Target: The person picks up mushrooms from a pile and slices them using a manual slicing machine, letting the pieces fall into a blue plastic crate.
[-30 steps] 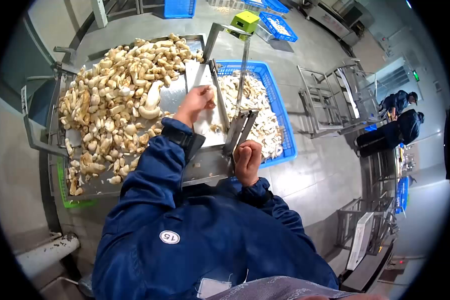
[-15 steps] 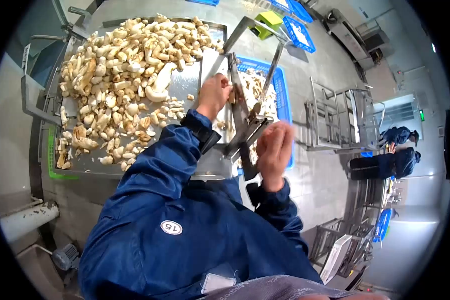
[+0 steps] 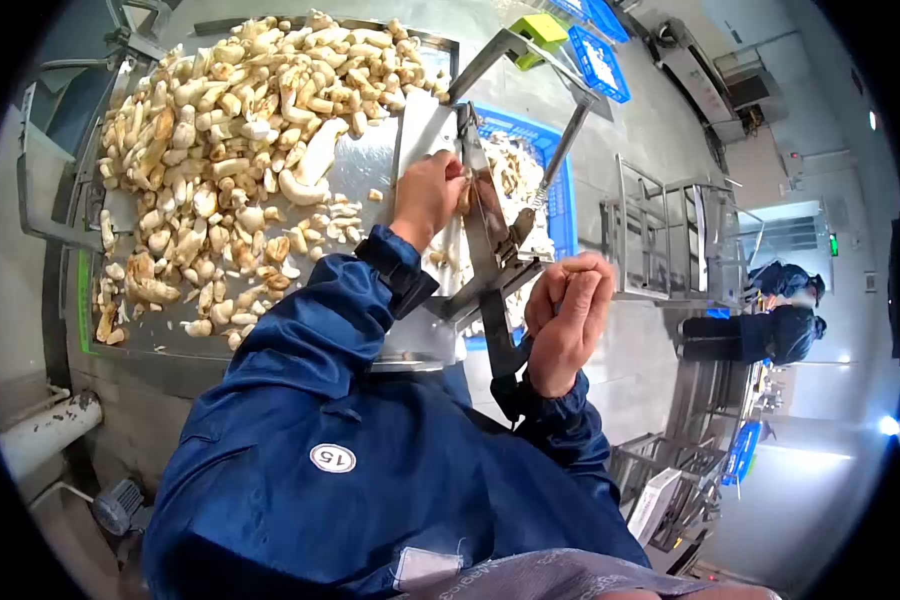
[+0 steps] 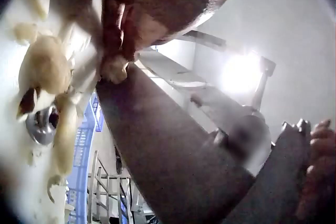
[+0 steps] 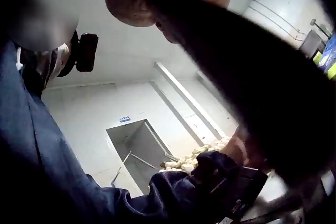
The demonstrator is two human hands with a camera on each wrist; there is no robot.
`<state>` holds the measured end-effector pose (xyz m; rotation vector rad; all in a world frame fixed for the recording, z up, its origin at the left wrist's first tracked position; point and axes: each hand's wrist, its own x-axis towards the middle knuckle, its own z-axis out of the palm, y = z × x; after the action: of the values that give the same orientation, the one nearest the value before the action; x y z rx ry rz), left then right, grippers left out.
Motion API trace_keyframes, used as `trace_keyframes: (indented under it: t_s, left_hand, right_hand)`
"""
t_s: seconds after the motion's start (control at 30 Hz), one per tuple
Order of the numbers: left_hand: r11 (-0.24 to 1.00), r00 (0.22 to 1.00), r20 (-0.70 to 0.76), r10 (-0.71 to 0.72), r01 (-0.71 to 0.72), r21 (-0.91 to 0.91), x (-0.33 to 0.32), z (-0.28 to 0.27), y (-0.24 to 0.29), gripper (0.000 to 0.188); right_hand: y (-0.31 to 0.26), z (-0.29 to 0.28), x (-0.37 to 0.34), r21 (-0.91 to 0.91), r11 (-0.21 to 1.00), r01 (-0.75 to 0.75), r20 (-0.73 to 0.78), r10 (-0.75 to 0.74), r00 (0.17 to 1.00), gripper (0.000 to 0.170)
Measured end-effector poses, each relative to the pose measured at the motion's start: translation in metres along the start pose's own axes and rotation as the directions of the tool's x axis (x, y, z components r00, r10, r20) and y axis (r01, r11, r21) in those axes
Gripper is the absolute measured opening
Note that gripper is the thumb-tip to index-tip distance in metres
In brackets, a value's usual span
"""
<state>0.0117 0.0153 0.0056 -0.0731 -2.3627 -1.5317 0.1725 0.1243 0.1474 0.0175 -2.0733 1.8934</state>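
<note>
My left hand (image 3: 428,198) is over the white cutting board (image 3: 422,130), its fingertips pinching a mushroom piece (image 4: 114,70) right beside the long metal blade (image 3: 484,210). The blade is hinged to a metal frame and stands raised. At its near end my right hand (image 3: 570,325) grips the handle, fingers curled; the handle is mostly hidden in the head view. Loose mushroom pieces (image 4: 64,134) lie on the board below my left hand, near a shiny round bolt (image 4: 42,127).
A large heap of mushrooms (image 3: 220,150) covers the metal table (image 3: 360,165) on the left. Beyond the blade, a blue crate (image 3: 562,190) holds cut slices. Metal racks (image 3: 660,230) stand to the right, with two people (image 3: 770,320) farther off.
The blade has swung up from its low position over the board. My right hand has risen with it and moved right. My left hand has shifted closer to the blade.
</note>
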Motion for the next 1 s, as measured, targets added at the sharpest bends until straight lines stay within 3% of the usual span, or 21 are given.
trace_keyframes:
  t_s: [0.07,0.17,0.27,0.3,0.37,0.47,0.5,0.57,0.67,0.7,0.77,0.83,0.87,0.93,1.0]
  left_hand:
    - [1.000,0.999,0.033,-0.006,0.006,-0.023,-0.001,-0.003,-0.002,0.017]
    - [0.994,0.996,0.077,-0.048,0.055,-0.093,-0.001,-0.005,-0.003,0.016]
    - [0.992,0.995,0.088,-0.040,0.050,-0.118,0.001,-0.010,0.005,0.016]
    - [0.996,0.998,0.064,0.016,-0.011,-0.086,0.001,-0.009,0.002,0.017]
    - [0.996,0.996,0.084,-0.007,0.014,-0.086,-0.001,-0.006,0.002,0.019]
    - [0.997,0.997,0.071,0.016,-0.010,-0.080,0.001,-0.004,-0.003,0.016]
    - [0.997,0.996,0.078,0.051,-0.046,-0.069,0.000,-0.007,-0.002,0.015]
    - [0.994,0.996,0.092,-0.006,0.016,-0.111,-0.002,-0.006,0.001,0.014]
    - [0.996,0.995,0.094,0.021,-0.013,-0.085,0.000,-0.007,0.002,0.015]
    - [0.996,0.995,0.105,-0.003,0.013,-0.091,-0.001,-0.007,0.003,0.017]
    - [0.982,0.995,0.097,-0.003,0.021,-0.189,0.000,0.014,-0.019,0.018]
    - [0.990,0.996,0.086,-0.003,0.015,-0.139,0.000,0.003,-0.009,0.015]
    - [0.997,0.992,0.126,-0.027,0.036,-0.069,0.000,-0.005,-0.002,0.015]
    - [0.991,0.992,0.119,-0.031,0.046,-0.127,0.000,-0.005,-0.004,0.015]
    - [0.988,0.992,0.126,-0.009,0.029,-0.155,-0.001,-0.007,-0.002,0.015]
  right_hand:
    - [0.011,-0.002,-0.002,0.018,0.999,0.047,0.009,-0.047,0.999,0.031]
    - [0.094,-0.001,-0.045,-0.031,0.926,0.375,-0.024,-0.376,0.926,0.029]
    - [0.055,-0.018,-0.027,0.071,0.988,0.139,0.200,-0.151,0.968,0.022]
    - [0.032,-0.014,-0.014,0.061,0.995,0.082,0.124,-0.089,0.988,0.020]
    - [-0.019,0.000,0.010,0.153,0.984,-0.090,0.070,0.080,0.994,0.018]
    - [0.019,-0.006,-0.011,0.069,0.997,0.028,0.012,-0.028,1.000,0.020]
    - [0.046,-0.007,-0.027,0.092,0.990,0.104,0.019,-0.106,0.994,0.022]
    - [0.099,-0.011,-0.053,0.005,0.958,0.286,0.016,-0.286,0.958,0.023]
    - [0.056,-0.022,-0.032,0.069,0.994,0.087,0.177,-0.098,0.979,0.022]
    - [0.027,-0.015,-0.016,0.042,0.999,0.025,0.111,-0.030,0.993,0.020]
    - [-0.013,-0.003,0.010,0.182,0.981,-0.070,0.078,0.056,0.995,0.019]
    - [-0.002,-0.004,0.002,0.134,0.989,-0.064,0.040,0.059,0.997,0.018]
    - [0.022,-0.007,-0.011,0.092,0.994,0.062,0.054,-0.067,0.996,0.018]
    - [0.077,-0.009,-0.042,0.003,0.970,0.242,0.033,-0.242,0.970,0.027]
    - [0.102,-0.010,-0.058,0.001,0.963,0.270,0.037,-0.270,0.962,0.025]
